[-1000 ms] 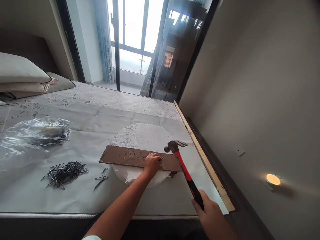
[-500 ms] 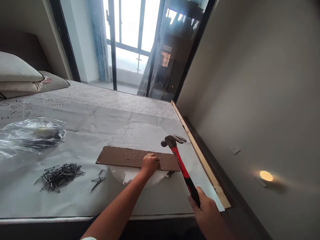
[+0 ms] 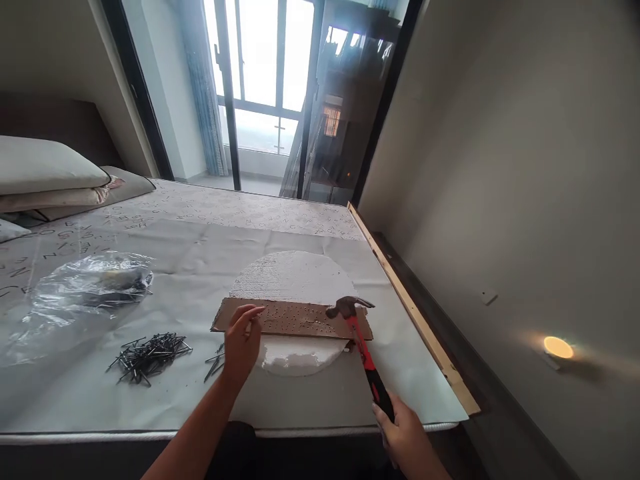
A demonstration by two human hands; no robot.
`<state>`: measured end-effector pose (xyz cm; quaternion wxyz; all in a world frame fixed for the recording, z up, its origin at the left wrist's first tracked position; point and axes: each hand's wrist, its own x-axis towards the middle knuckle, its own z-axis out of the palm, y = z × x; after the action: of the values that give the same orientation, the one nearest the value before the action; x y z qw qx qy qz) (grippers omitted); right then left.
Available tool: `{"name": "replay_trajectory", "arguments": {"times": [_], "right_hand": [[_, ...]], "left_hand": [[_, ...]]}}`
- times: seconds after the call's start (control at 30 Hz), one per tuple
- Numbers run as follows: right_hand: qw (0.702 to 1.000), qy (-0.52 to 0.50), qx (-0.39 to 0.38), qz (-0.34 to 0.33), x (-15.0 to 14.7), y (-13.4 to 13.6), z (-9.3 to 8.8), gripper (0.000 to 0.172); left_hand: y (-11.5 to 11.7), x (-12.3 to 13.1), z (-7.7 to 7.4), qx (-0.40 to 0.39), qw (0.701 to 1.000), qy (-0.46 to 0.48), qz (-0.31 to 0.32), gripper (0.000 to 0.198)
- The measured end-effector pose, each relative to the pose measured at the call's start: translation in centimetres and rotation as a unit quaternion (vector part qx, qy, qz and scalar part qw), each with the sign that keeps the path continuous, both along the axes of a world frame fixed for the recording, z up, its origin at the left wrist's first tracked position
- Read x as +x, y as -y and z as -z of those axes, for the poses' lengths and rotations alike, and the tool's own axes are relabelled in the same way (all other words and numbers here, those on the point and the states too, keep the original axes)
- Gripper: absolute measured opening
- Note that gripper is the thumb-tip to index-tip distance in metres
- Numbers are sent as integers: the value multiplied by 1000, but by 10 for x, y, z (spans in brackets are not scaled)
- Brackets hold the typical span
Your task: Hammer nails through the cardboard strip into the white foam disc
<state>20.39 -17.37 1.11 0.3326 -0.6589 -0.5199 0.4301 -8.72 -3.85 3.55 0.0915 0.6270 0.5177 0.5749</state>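
Two hands work at the frame's lower centre; the right hand [image 3: 407, 437], partly cut off below, grips the red hammer [image 3: 363, 347], head on the cardboard strip [image 3: 293, 319]; the left hand [image 3: 241, 341] hovers with open fingers beside the strip's left end, loose nails [image 3: 150, 350] just beyond.

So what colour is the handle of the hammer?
The hammer handle is red, with a black grip at the right hand. The head view shows it.
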Motion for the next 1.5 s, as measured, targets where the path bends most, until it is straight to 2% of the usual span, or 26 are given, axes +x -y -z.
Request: {"name": "replay_trajectory", "arguments": {"times": [0.1,0.23,0.3,0.4,0.57,0.7,0.9,1.13,1.2,1.37,1.43,1.5], "right_hand": [[986,-157,-29,49,-18,1,15,43],[961,-265,-33,65,-28,-2,35,49],[955,-286,-47,64,-27,-2,42,48],[949,-302,-66,64,-23,1,50,48],[953,-291,-64,60,-22,2,55,46],[955,-282,-72,51,-22,1,55,45],[956,-282,-77,32,-21,-1,52,42],[951,-298,-69,37,-20,-8,46,40],[951,-299,-68,38,-18,-9,43,40],[946,-316,-66,37,-11,-9,38,40],[943,-322,-70,38,-9,-9,37,39],[941,-327,-72,38,-8,-10,37,38]], "left_hand": [[20,-53,31,-85,990,-81,-76,21],[41,-110,76,-220,954,-186,-84,23],[47,-127,90,-266,934,-220,-87,24],[49,-136,97,-312,909,-266,-77,26],[40,-126,98,-332,883,-326,-58,28],[26,-118,96,-320,873,-356,-90,29],[2,-114,88,-359,796,-478,-96,29],[-20,-112,80,-376,763,-521,-64,26],[-22,-112,75,-376,763,-523,-57,24],[-10,-109,58,-345,792,-501,-44,21],[2,-102,50,-329,806,-492,2,22],[14,-89,40,-306,829,-462,75,24]]}}
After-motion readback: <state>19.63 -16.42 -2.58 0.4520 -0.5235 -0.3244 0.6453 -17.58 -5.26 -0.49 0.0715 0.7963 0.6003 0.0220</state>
